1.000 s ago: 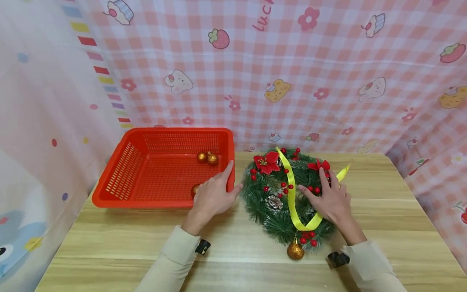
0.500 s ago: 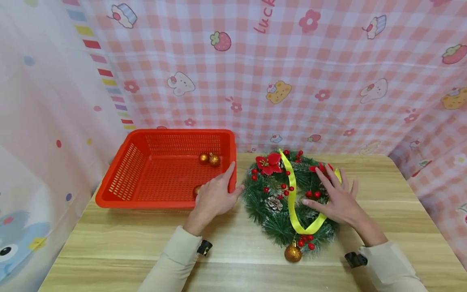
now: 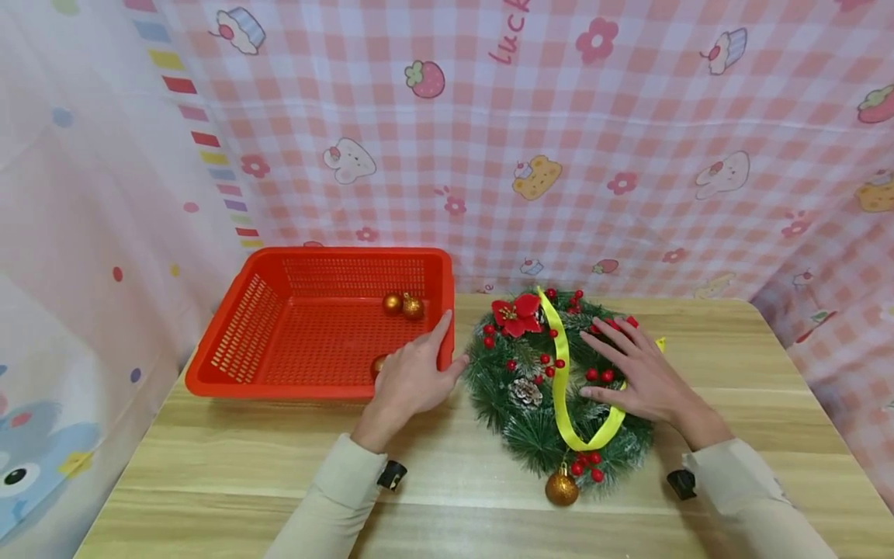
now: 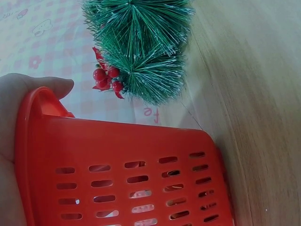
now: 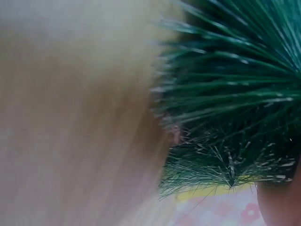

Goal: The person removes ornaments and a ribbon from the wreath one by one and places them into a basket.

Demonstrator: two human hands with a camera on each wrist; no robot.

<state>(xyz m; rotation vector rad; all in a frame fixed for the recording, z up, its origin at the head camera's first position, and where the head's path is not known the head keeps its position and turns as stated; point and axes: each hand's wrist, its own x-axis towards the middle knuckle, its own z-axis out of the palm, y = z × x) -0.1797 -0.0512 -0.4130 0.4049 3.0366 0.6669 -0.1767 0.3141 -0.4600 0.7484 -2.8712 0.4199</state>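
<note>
My left hand point(image 3: 412, 376) grips the near right corner of a red plastic basket point(image 3: 321, 392). Its thumb lies outside the rim and the index finger along it, with the other fingers hidden inside. To the right lies a green Christmas wreath point(image 3: 538, 442) with a red poinsettia point(image 3: 517, 313), red berries, a pinecone point(image 3: 525, 393) and a gold glitter ball point(image 3: 562, 487) at its near edge. A yellow ribbon point(image 3: 561, 380) loops across it. Over the wreath's right side, my right hand point(image 3: 639, 378) spreads its fingers, partly covering another red flower. Close green needles point(image 5: 244, 84) fill much of the right wrist view.
Inside the basket are two gold balls point(image 3: 403, 305) near the back right and another, partly hidden ball point(image 3: 378, 365) by my left hand. Wooden tabletop point(image 3: 454, 505) lies under everything. A pink checked cloth point(image 3: 475, 140) hangs behind the table.
My right hand has moved off the ribbon's right end, first rightward, then slightly back left over the wreath with fingers spread. The left hand stays at the basket corner.
</note>
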